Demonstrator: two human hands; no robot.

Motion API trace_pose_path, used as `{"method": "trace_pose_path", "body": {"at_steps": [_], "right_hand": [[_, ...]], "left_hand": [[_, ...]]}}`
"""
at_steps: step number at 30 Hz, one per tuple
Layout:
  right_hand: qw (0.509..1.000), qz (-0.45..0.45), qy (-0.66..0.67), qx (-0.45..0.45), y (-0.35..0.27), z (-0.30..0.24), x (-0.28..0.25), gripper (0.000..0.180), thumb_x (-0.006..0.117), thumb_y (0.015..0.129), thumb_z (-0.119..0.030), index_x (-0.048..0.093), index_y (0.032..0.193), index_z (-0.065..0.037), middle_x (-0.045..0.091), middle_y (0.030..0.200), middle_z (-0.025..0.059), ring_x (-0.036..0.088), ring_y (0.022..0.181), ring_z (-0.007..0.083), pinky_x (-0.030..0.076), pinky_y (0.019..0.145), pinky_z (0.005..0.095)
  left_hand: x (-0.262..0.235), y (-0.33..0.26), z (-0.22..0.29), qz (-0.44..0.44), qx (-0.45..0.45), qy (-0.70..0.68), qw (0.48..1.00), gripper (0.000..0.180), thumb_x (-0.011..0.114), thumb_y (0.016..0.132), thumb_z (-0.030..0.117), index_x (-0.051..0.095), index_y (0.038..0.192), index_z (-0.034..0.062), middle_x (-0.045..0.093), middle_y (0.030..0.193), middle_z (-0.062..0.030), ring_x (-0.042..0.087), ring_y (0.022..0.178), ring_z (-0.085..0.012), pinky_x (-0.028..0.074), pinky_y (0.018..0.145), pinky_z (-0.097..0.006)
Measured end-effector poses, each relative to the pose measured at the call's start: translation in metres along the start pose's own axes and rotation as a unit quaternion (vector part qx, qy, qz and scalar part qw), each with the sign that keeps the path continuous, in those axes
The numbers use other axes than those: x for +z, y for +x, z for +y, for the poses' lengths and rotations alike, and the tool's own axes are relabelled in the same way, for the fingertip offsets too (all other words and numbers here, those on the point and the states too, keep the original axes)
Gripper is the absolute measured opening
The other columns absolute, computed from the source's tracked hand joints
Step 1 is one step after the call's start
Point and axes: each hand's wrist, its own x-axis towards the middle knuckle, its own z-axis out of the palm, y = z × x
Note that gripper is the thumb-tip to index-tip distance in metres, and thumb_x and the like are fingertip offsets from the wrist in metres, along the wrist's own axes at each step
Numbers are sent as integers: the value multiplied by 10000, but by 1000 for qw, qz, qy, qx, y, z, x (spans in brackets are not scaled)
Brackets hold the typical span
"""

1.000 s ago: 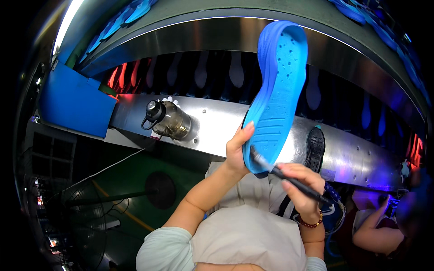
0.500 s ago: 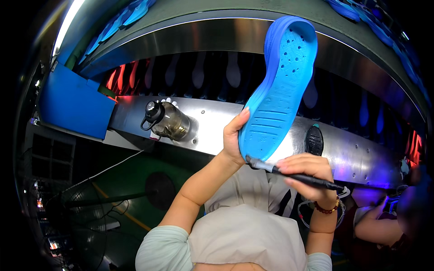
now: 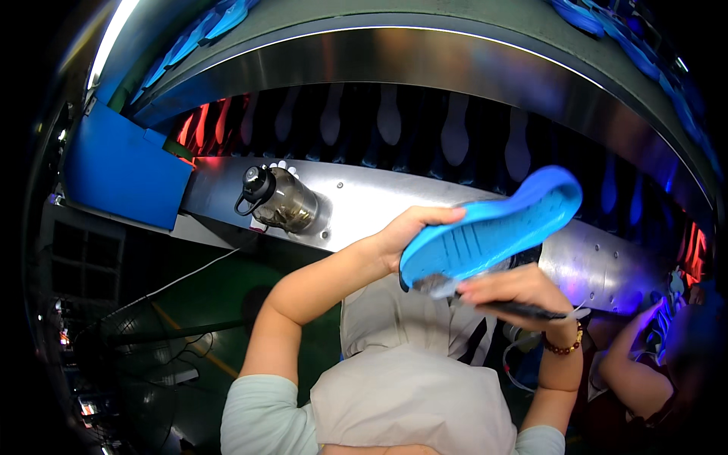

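My left hand point(image 3: 409, 233) grips one end of a blue shoe sole point(image 3: 485, 239), thumb on the upper rim and fingers underneath. The sole is tilted, its far end pointing up to the right, with its ridged, hollowed inner side toward me. A black-handled brush point(image 3: 531, 310) is in my right hand point(image 3: 516, 288), fingers closed round it. Its bristles, smeared by motion, touch the sole's near end beside my left hand.
A steel ledge point(image 3: 364, 199) runs across in front, carrying a dark clear bottle point(image 3: 287, 203) at left. Beyond it hang several sole shapes point(image 3: 455, 130) in a dark opening. A blue box point(image 3: 125, 174) stands far left. Another person's arm point(image 3: 637, 379) shows at lower right.
The sole has swung down to the right and tilted away from upright. My right hand has stayed near its end with the brush, shifting slightly. The left elbow has moved outward.
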Motion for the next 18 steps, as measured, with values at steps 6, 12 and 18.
{"method": "trace_pose_path", "body": {"at_steps": [6, 12, 18], "right_hand": [[999, -36, -19, -5, 3, -7, -8, 258, 680, 670, 1, 654, 917, -67, 660, 921, 92, 646, 818, 238, 513, 691, 295], [970, -169, -173, 13, -1, -7, -18, 210, 641, 689, -34, 649, 895, -75, 651, 927, 76, 623, 844, 240, 488, 673, 301], [986, -109, -116, 50, -6, 2, -46, 179, 643, 706, -49, 645, 883, -75, 652, 925, 63, 619, 824, 244, 486, 669, 303]], "left_hand": [[-1, -14, -1, 21, -64, 58, 996, 564, 554, 827, 317, 422, 1231, -54, 507, 1126, -210, 551, 970, -242, 460, 816, -323], [-8, -17, 0, 59, -102, 215, 970, 562, 576, 815, 347, 466, 1174, -71, 542, 1062, -202, 575, 922, -205, 489, 735, -278], [3, -20, 7, 58, -86, 252, 962, 593, 559, 823, 368, 438, 1206, -68, 541, 1072, -207, 586, 908, -200, 494, 744, -269]]}}
